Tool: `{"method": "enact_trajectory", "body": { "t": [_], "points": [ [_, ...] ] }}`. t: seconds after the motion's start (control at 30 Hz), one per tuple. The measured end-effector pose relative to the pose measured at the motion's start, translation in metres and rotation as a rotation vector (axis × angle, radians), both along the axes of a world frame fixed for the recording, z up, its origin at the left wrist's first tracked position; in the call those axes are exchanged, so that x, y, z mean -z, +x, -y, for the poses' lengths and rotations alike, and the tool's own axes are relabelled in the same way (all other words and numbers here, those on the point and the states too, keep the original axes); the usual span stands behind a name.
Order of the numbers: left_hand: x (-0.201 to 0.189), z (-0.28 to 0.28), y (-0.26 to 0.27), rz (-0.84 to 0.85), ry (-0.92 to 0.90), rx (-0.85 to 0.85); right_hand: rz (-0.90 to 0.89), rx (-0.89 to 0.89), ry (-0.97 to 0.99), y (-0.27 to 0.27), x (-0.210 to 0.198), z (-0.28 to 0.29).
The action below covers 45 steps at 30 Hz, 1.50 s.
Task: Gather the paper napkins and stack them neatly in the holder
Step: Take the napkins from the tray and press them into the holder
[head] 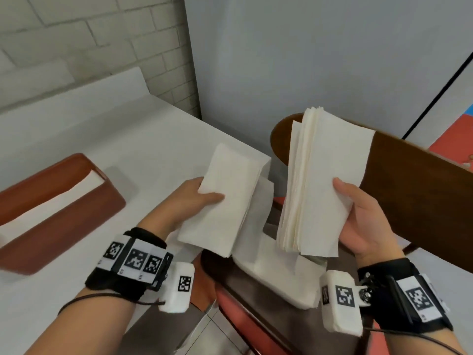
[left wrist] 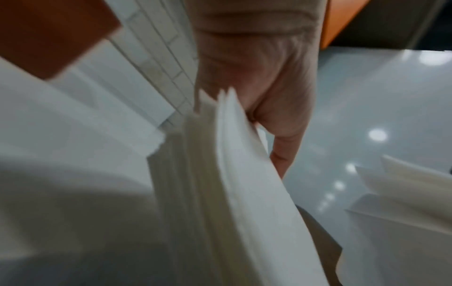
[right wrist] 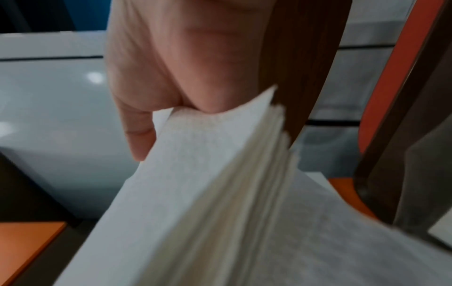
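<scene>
My left hand (head: 202, 198) grips a thin bundle of white napkins (head: 225, 201) over the table's right edge, thumb on top. In the left wrist view the same bundle (left wrist: 220, 193) fans edge-on below the thumb (left wrist: 281, 151). My right hand (head: 358, 213) holds a thicker napkin stack (head: 322, 180) upright, thumb pressed on its face; the right wrist view shows that stack (right wrist: 220, 183) from its edge. More napkins (head: 279, 280) lie on the chair seat below both hands. The brown holder (head: 64, 213) lies on the white table at left with white paper inside its slot.
The white table (head: 128, 129) runs left and back to a brick wall. A dark wooden chair back (head: 422, 190) curves behind my right hand, and its red seat (head: 243, 311) sits low between my wrists. A grey wall panel rises behind.
</scene>
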<state>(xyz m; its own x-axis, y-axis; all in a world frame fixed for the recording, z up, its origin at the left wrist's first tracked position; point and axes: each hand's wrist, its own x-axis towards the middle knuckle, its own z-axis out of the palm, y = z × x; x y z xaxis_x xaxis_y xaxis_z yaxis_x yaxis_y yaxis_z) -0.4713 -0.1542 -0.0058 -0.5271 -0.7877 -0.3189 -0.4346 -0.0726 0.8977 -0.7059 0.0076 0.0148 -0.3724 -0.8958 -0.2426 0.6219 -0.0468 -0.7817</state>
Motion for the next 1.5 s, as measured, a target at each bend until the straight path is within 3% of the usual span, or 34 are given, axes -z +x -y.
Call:
{"method": "enact_trajectory", "body": {
  "t": [0.27, 0.43, 0.63, 0.73, 0.9, 1.0, 1.17, 1.3, 1.43, 1.5],
  "points": [
    [-0.01, -0.015, 0.105, -0.345, 0.18, -0.336, 0.036, -0.375, -0.055, 0.116, -0.039, 0.089],
    [-0.026, -0.022, 0.165, -0.607, 0.277, -0.384, -0.119, -0.627, -0.01, 0.209, -0.048, 0.14],
    [-0.033, -0.01, 0.238, -0.68, 0.324, -0.59, -0.204, -0.775, -0.014, 0.301, -0.051, 0.174],
    [-0.035, -0.005, 0.268, -0.714, 0.319, -0.63, -0.334, -0.819, -0.041, 0.331, -0.052, 0.182],
    [-0.029, 0.009, 0.304, -0.823, 0.318, -0.737, -0.622, -0.7, -0.128, 0.363, -0.05, 0.189],
    [-0.028, 0.015, 0.314, -0.836, 0.288, -0.768, -0.701, -0.591, -0.144, 0.376, -0.047, 0.197],
    [-0.044, 0.026, 0.309, -0.803, 0.141, -0.726, -0.822, -0.597, -0.221, 0.388, -0.054, 0.212],
    [-0.05, 0.039, 0.305, -0.855, 0.067, -0.785, -0.769, -0.646, -0.342, 0.392, -0.064, 0.222],
    [-0.049, 0.05, 0.305, -1.017, 0.125, -0.823, -0.605, -0.744, -0.388, 0.384, -0.066, 0.233],
    [-0.048, 0.053, 0.302, -1.013, 0.139, -0.825, -0.564, -0.801, -0.369, 0.379, -0.064, 0.238]
  ]
}}
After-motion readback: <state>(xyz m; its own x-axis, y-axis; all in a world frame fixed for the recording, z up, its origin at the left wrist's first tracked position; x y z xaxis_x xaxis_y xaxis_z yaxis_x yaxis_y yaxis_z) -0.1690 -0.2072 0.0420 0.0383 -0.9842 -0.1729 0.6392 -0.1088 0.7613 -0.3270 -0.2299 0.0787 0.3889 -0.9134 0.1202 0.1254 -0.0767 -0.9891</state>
